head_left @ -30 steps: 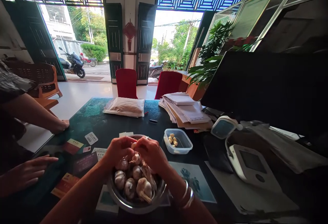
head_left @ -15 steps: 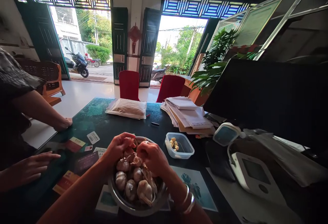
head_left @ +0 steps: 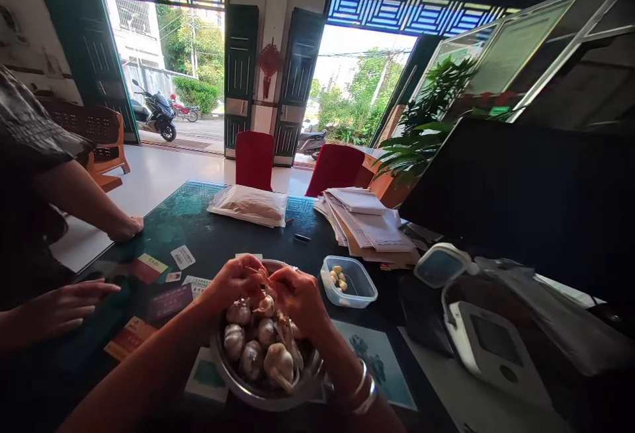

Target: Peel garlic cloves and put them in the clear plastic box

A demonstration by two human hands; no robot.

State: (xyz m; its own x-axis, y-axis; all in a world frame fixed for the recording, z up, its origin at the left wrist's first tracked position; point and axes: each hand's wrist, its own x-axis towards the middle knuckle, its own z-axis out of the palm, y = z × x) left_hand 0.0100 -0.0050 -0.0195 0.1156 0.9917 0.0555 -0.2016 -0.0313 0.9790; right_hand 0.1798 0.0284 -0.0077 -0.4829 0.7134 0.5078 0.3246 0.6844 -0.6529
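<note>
The open room on the dark surface lies far left, between the cards and the packet. A plastic tub stands just right of the metal bowl's rim. Inside the bowl, garlic bulbs look whole, papery, purplish-white. Above its far side, left hand and right hand have fingers pinched closed, their grip unclear.

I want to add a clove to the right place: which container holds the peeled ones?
The clear plastic box, right of the metal bowl. It holds a few pale, peeled cloves; the bowl holds whole garlic bulbs.
</note>
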